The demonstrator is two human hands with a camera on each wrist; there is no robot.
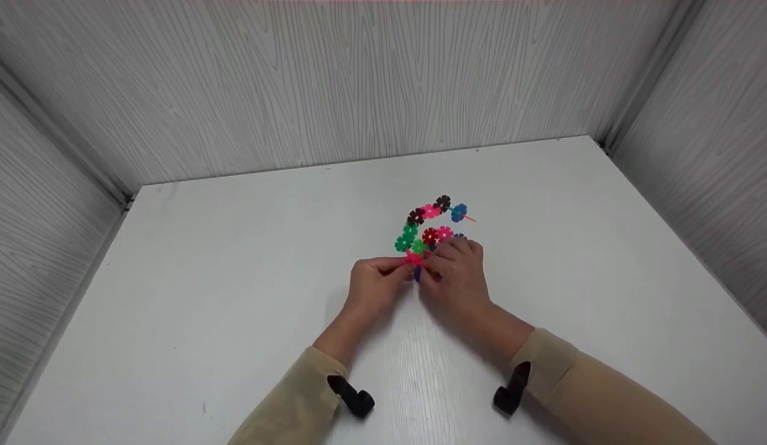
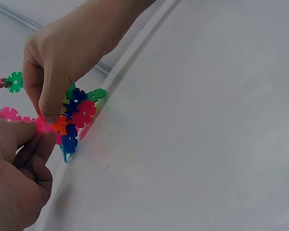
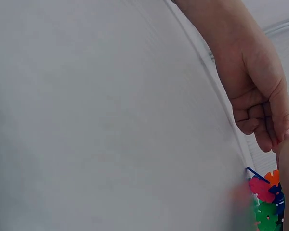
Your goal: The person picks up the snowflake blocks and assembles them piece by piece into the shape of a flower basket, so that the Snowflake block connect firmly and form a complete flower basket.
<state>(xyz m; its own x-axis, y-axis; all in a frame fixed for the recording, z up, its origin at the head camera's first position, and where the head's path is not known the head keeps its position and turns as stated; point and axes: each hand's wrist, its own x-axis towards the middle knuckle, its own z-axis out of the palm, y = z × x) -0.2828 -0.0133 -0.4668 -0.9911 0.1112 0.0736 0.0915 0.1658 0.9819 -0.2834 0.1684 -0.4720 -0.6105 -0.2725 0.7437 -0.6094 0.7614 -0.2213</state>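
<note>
The left hand's fingertips (image 2: 31, 132) pinch a pink snowflake disc (image 1: 413, 258), and the right hand's thumb and forefinger (image 2: 50, 103) are curled round the near end of the snowflake-disc chain (image 1: 429, 225), meeting that pink disc. So both hands, left hand (image 1: 372, 281) and right hand (image 1: 458, 272), are grasping, touching each other at the centre of the white table (image 1: 235, 296).

From the grip the chain runs away in a loop: green discs on the left, brown and pink at the far end, a blue disc (image 1: 458, 212) on the right, all lying flat.

The step in hand looks like slotting the pink disc into the chain's end; next, the notches need lining up before a firm push.
</note>
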